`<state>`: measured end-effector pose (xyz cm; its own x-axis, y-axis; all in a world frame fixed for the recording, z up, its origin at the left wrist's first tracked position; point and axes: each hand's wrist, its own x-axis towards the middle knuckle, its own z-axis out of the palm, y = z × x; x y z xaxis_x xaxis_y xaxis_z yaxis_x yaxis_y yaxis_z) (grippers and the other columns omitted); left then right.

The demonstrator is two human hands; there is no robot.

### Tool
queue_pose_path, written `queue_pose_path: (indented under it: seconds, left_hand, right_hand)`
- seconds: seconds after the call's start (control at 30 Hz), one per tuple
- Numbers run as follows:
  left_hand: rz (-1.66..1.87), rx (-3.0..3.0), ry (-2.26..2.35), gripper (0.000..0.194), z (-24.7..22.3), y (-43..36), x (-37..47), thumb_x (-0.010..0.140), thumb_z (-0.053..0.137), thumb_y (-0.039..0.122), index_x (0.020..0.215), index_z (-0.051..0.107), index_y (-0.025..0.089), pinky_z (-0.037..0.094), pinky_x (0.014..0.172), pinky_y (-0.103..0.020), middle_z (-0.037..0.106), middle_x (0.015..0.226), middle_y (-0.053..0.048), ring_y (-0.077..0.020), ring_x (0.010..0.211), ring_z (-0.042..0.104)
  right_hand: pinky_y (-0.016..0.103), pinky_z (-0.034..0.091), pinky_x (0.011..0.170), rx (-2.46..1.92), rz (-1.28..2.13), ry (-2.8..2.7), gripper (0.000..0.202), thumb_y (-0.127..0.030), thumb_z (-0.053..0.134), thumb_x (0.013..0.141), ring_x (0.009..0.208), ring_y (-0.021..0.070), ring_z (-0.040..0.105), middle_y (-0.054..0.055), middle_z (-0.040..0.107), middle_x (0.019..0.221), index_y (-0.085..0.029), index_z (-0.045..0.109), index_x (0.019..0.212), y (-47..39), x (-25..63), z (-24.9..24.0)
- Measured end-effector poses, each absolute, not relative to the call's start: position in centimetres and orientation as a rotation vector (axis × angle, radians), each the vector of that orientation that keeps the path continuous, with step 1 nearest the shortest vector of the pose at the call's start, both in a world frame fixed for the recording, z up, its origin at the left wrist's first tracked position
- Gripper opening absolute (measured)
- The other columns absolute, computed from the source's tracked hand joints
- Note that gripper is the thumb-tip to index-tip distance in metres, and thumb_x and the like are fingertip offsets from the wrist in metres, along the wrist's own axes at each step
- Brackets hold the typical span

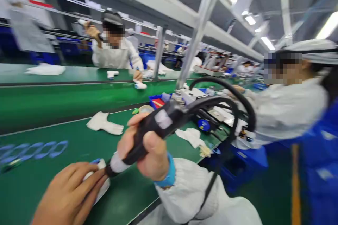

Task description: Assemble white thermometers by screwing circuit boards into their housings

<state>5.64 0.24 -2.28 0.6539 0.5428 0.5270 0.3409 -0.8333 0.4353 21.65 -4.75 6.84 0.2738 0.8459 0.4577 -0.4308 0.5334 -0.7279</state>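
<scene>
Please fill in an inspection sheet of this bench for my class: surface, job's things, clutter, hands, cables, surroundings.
Surface: green tabletop.
Job's things: black tool, tilted, tip by the white part.
Clutter: curved white piece; second white piece; row of blue loops.
Hands: right hand grips the tool; left hand lies over the white part, grip unclear.
Cables: thick black cable curves from the tool's upper end.
Surroundings: co-worker opposite; co-worker at right; blue bins.

Ceiling lights (268,43) shine over long green workbenches (79,144), slanting metal posts (194,37) and a dark green floor (271,186).
</scene>
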Motion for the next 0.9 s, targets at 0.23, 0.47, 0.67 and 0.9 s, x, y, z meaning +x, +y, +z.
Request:
queue_pose_path:
  seconds: [0.23,0.47,0.67,0.9]
  left_hand:
    - [0.584,2.452,0.928,0.046,-1.4,-1.7,3.0,0.077,0.059,0.040,0.120,0.049,0.025,0.043,0.089,-0.040,0.054,0.116,-0.008,-0.0246,0.105,0.051]
    - [0.730,1.785,0.994,0.012,-3.3,-0.6,2.2,0.084,0.048,0.026,0.088,0.056,0.018,0.045,0.069,-0.027,0.057,0.089,-0.004,-0.0156,0.080,0.055]
    - [0.739,1.512,0.930,0.013,-3.8,-0.2,2.0,0.083,0.052,0.029,0.086,0.054,0.016,0.040,0.062,-0.025,0.052,0.083,-0.002,-0.0123,0.070,0.048]
    - [0.762,1.428,0.887,0.016,-3.4,-0.4,2.1,0.082,0.052,0.032,0.084,0.053,0.016,0.038,0.058,-0.024,0.050,0.084,-0.002,-0.0106,0.065,0.045]
  right_hand:
    - [0.026,0.042,0.045,-0.577,0.832,-0.998,0.034,-0.049,0.060,0.070,0.044,0.0116,0.051,-0.005,0.055,0.053,-0.021,0.054,0.088,-4.9,21.6,6.8]
    - [0.028,0.043,0.047,-0.627,0.958,-1.053,0.031,-0.047,0.059,0.072,0.045,0.0120,0.051,-0.005,0.054,0.054,-0.021,0.052,0.087,-3.7,19.9,5.1]
    - [0.029,0.044,0.052,-0.635,1.023,-1.111,0.029,-0.044,0.057,0.076,0.049,0.0117,0.052,-0.005,0.055,0.058,-0.021,0.053,0.092,-2.7,18.8,3.6]
    - [0.029,0.043,0.054,-0.653,1.063,-1.145,0.028,-0.043,0.058,0.077,0.051,0.0115,0.052,-0.005,0.057,0.059,-0.021,0.053,0.094,-2.0,18.1,2.8]
